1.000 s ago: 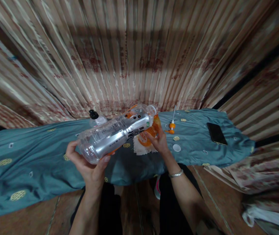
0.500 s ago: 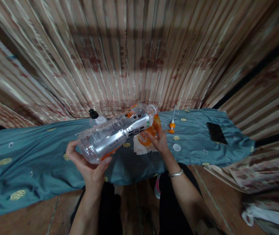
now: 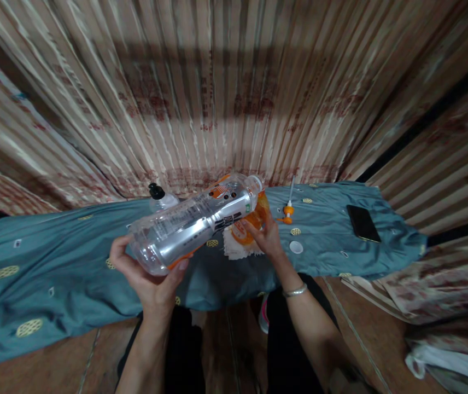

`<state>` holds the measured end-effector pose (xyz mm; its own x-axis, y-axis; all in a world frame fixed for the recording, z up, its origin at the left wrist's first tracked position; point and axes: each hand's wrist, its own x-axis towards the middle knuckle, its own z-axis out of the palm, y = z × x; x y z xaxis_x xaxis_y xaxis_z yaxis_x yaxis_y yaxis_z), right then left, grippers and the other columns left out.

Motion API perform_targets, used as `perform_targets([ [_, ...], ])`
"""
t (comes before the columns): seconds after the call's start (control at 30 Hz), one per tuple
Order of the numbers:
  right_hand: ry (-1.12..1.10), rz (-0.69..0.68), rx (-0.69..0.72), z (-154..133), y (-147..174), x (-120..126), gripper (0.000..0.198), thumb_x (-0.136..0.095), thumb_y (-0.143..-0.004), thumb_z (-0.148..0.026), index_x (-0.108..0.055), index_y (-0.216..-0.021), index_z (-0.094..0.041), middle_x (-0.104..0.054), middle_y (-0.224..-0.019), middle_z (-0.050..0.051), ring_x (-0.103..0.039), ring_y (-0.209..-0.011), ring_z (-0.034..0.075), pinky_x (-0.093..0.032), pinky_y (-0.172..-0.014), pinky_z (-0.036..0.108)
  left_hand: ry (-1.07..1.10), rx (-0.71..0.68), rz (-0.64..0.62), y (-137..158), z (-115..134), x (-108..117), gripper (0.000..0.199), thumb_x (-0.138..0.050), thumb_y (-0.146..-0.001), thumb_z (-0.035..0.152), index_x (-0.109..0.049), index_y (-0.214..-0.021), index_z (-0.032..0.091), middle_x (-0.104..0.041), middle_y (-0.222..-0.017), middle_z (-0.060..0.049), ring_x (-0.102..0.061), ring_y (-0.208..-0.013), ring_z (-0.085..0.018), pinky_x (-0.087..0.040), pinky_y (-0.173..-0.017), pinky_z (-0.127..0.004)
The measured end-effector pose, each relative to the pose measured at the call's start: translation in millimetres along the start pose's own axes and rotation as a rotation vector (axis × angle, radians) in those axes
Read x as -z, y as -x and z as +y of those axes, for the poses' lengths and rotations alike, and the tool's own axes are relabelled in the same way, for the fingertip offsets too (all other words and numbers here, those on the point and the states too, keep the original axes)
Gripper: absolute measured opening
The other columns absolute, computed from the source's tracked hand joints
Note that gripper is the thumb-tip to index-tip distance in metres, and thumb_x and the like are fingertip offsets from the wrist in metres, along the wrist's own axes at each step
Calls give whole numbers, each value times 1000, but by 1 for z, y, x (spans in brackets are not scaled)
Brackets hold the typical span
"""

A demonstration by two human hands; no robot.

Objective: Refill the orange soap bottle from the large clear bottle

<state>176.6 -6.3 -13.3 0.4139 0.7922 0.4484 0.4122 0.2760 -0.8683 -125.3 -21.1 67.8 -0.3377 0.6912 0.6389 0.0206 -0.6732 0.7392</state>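
Observation:
My left hand [image 3: 152, 279] grips the base of a large clear plastic bottle [image 3: 195, 227] with a silver and orange label. The bottle is tilted, its neck pointing up and right, over the top of an orange bottle [image 3: 242, 232]. Wrapped around that orange bottle is my right hand [image 3: 267, 235], with a silver bangle on the wrist. Whether the clear bottle's mouth touches the orange one I cannot tell. Under the orange bottle lies a white cloth [image 3: 234, 251]. An orange pump head [image 3: 288, 211] with a thin tube rests to the right, near a white cap [image 3: 296, 247].
A teal patterned cloth [image 3: 74, 246] covers the long surface. Behind the clear bottle stands a bottle with a black pump [image 3: 157, 191]. A black phone [image 3: 363, 223] lies at the right. Striped curtains [image 3: 226, 98] hang along the back and sides.

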Motion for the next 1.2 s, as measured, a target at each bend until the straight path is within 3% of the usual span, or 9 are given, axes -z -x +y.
perform_targets([
  [0.43,-42,2,-13,-7,0,0,80,-97,-93,-84,-81,-145,-25,-95,-128,18,-90,-135,46,-75,-121,67,-59,32,14,0,1,1,102,-114,-59,71,-61,-137,31,-57,-136,-7,-66,-126,-35,-58,-123,-54],
  [0.73,4,12,16,-5,0,0,79,-95,-95,-85,-81,-144,-26,-94,-127,17,-91,-128,44,-77,-116,61,-13,-4,-14,0,2,2,97,-116,-65,62,-63,-140,30,-56,-138,-7,-61,-125,-31,-53,-122,-48],
  [1.0,0,-4,19,-7,0,0,80,-96,-96,-81,-80,-150,-25,-95,-129,18,-91,-132,44,-77,-117,61,-100,72,8,1,2,3,106,-112,-59,78,-59,-138,32,-54,-139,-9,-63,-129,-37,-57,-123,-56],
  [1.2,-29,5,-20,-8,0,0,78,-97,-94,-81,-81,-147,-25,-95,-132,19,-90,-134,46,-77,-117,66,-61,46,-4,1,2,4,99,-114,-65,70,-62,-140,31,-55,-139,-9,-64,-132,-37,-53,-131,-60],
])
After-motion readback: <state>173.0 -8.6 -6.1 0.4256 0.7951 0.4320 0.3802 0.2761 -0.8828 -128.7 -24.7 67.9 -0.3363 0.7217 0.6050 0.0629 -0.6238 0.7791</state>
